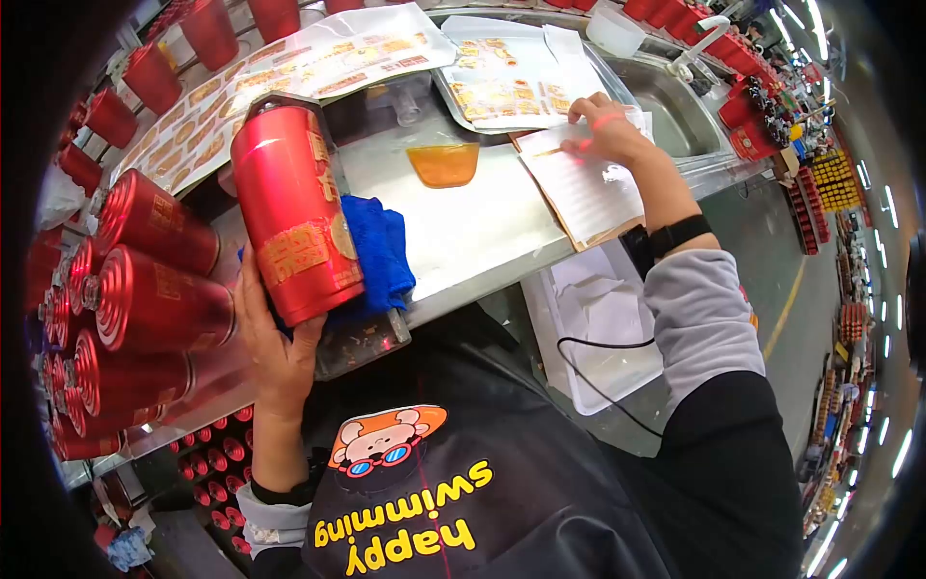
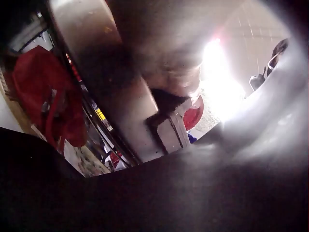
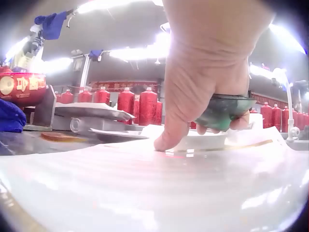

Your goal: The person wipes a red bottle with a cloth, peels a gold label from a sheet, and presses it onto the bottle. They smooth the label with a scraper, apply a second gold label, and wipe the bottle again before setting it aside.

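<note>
So the red bottle point(image 1: 294, 198) lies on the left side of the worktop point(image 1: 492, 217), neck toward the far side, and the left hand point(image 1: 273, 333) is clamped around its near end, fingers along the left side and thumb across by the base. The right hand point(image 1: 610, 133) is over at the white paper point(image 1: 590, 198) on the right, thumb down on the sheet, the other fingers looking curled around a dark green piece point(image 3: 222, 115); can't tell exactly what that is. My read: the step is working at the paper one-handed while the bottle gets steadied. To do it well, I'd go light with the right thumb so the sheet doesn't crease or skid, and keep that green piece tucked back so its edge doesn't scratch anything. For the left, a firm but relaxed hold is plenty; I'd rest those fingers off the gold print point(image 1: 297, 256) in case it smears. The blue cloth point(image 1: 386, 249) bunched just right of the bottle is handy for a wipe, and the orange piece point(image 1: 444, 164) lies between bottle and paper, so I'd watch sleeves don't drag it.
</note>
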Tool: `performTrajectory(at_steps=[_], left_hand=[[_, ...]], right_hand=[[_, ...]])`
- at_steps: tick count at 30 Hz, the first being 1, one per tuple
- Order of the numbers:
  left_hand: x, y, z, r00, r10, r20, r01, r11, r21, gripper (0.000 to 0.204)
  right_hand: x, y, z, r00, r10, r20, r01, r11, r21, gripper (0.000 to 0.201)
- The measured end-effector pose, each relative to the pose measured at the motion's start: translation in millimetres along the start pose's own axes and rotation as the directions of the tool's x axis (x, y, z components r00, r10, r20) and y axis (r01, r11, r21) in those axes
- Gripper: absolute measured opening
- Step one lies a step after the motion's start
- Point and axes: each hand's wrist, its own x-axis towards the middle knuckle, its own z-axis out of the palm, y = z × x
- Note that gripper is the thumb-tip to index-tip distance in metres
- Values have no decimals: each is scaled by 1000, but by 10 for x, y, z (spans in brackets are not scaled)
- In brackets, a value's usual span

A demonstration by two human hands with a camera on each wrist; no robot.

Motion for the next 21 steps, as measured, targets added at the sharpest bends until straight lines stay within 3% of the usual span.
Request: performTrajectory(at_steps=[6,9,15,18,21], left_hand=[[6,3,3,1000,14,-3,-14,1000,-2,95],[-6,-22,10,1000,14,-9,-13,1000,14,96],[-2,-20,15,1000,19,-9,-19,1000,20,96],[3,-17,8,1000,19,-15,-18,1000,16,94],[-8,-16,9,1000,22,-9,-22,999,31,93]], right_hand=[[141,190,93,996,-85,6,84,990,109,21],[83,194,-33,989,-98,108,70,970,232,20],[8,215,-76,971,-237,27,231,964,130,19],[-234,94,-45,984,-179,-16,180,979,101,20],[-492,-192,20,999,-28,44,27,999,24,28]])
